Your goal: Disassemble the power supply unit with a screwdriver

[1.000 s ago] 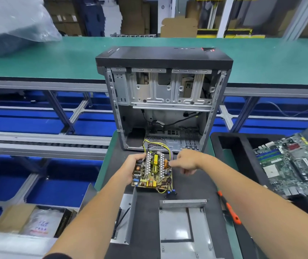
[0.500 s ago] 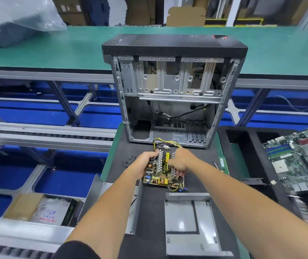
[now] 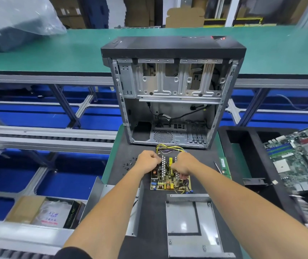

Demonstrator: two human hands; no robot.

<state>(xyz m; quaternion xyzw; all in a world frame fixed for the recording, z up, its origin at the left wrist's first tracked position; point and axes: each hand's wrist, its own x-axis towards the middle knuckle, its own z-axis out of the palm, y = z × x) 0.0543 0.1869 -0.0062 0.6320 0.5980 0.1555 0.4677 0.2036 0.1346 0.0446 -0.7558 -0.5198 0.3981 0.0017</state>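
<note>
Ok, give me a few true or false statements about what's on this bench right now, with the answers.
1. Both hands grip the yellow-green power supply circuit board. True: left hand, right hand.
2. The grey metal computer case has a closed side. False: it is open, showing the inside.
3. A green motherboard lies at the right. True.
4. The flat grey metal cover plate sits inside the case. False: it lies on the black mat, nearer than the board.

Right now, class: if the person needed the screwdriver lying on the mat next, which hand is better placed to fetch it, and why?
Probably the right hand. The screwdriver lies on the mat to the right of the power supply board, on that hand's side. The left hand grips the board's far-left edge and would have to cross over.
</note>
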